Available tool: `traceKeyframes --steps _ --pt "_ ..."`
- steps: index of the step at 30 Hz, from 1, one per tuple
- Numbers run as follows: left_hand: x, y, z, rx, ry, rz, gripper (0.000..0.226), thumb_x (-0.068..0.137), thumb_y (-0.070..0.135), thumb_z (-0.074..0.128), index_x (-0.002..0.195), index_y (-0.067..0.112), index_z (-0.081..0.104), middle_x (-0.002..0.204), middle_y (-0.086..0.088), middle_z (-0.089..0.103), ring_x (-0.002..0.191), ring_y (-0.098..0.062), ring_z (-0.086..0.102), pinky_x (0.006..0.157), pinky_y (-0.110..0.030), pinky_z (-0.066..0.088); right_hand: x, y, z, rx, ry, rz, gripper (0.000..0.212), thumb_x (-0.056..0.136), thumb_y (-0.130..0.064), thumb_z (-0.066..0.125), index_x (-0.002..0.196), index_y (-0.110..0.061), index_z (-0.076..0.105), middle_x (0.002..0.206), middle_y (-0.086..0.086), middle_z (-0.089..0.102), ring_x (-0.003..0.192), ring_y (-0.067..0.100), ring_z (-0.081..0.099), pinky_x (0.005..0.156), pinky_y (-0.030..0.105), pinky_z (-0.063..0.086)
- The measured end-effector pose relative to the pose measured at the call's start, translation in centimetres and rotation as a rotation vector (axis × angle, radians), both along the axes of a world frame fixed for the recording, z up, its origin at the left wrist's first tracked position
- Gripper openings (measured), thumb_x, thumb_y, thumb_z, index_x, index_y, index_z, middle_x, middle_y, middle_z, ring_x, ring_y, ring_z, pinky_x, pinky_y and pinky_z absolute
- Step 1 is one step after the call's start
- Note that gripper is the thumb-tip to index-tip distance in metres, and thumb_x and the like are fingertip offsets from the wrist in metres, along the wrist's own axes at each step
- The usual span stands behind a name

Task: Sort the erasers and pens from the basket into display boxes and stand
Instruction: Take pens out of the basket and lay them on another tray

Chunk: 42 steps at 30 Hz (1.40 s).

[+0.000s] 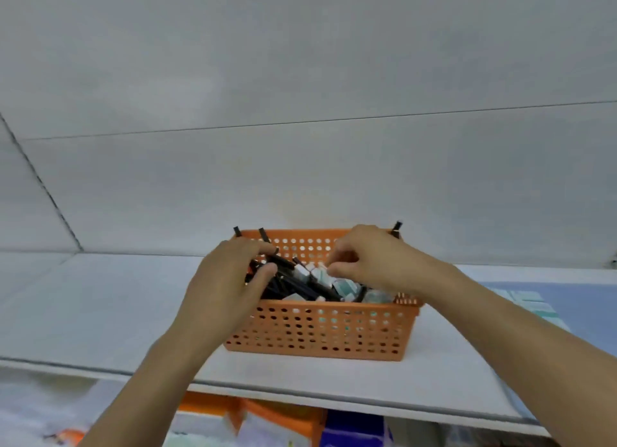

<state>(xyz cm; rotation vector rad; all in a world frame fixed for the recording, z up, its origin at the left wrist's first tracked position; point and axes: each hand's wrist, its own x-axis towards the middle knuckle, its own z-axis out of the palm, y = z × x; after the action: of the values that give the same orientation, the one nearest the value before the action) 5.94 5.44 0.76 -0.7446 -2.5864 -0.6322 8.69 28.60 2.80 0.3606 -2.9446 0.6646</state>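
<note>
An orange perforated basket (320, 333) sits on a pale grey shelf (100, 313), at about six o'clock from the middle of the view. Inside it lie black pens (290, 279) toward nine o'clock and small white-and-teal erasers (344, 284) toward three o'clock, with a few pen ends poking over the far rim at twelve. The left hand (227, 286) reaches in at the basket's nine o'clock side, its fingers curled round a bunch of pens. The right hand (377, 263) hovers over the erasers, fingertips (334, 271) bunched together and pinching at one; the blur hides the exact grip.
</note>
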Motion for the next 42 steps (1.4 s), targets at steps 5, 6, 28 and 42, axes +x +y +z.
traceKeyframes --steps 5,6,28,42 --pt "-2.2 -1.6 -0.9 -0.004 -0.148 0.001 0.026 0.096 0.039 0.051 0.122 0.037 0.058 0.116 0.021 0.055 0.099 0.001 0.048 0.076 -0.018 0.035 -4.6 -4.0 -1.4 0.342 -0.271 -0.169 0.044 0.086 -0.045 0.067 0.065 -0.010 0.048 0.058 0.001 0.045 0.050 0.018 0.041 0.052 0.030 0.034" --pt "-2.3 -1.5 -0.9 0.015 -0.157 -0.009 0.026 0.096 0.040 0.051 0.121 0.039 0.057 0.113 0.024 0.053 0.098 0.003 0.047 0.077 -0.018 0.036 -5.3 -4.4 -1.5 0.349 -0.290 -0.186 0.045 0.084 -0.050 0.068 0.069 -0.013 0.046 0.063 0.000 0.047 0.054 0.017 0.044 0.053 0.030 0.036" --pt "-2.4 -1.5 0.3 0.196 -0.309 -0.099 0.024 0.096 0.040 0.051 0.119 0.039 0.057 0.101 0.027 0.059 0.090 0.014 0.050 0.071 -0.005 0.032 -3.2 -0.8 3.2 -0.496 -0.183 -0.286 0.005 0.088 -0.012 0.068 0.090 -0.007 0.067 0.062 0.009 0.066 0.047 0.015 0.058 0.047 0.025 0.050" --pt "-0.5 6.5 3.3 1.812 -1.436 -0.434 0.058 0.090 0.048 0.057 0.117 -0.003 0.056 0.112 -0.024 0.067 0.105 -0.036 0.067 0.086 -0.048 0.056 1.6 -5.6 1.2 -0.646 0.468 -0.028 0.017 0.084 -0.006 0.070 0.090 -0.022 0.067 0.089 -0.014 0.065 0.086 0.002 0.063 0.076 0.009 0.046"
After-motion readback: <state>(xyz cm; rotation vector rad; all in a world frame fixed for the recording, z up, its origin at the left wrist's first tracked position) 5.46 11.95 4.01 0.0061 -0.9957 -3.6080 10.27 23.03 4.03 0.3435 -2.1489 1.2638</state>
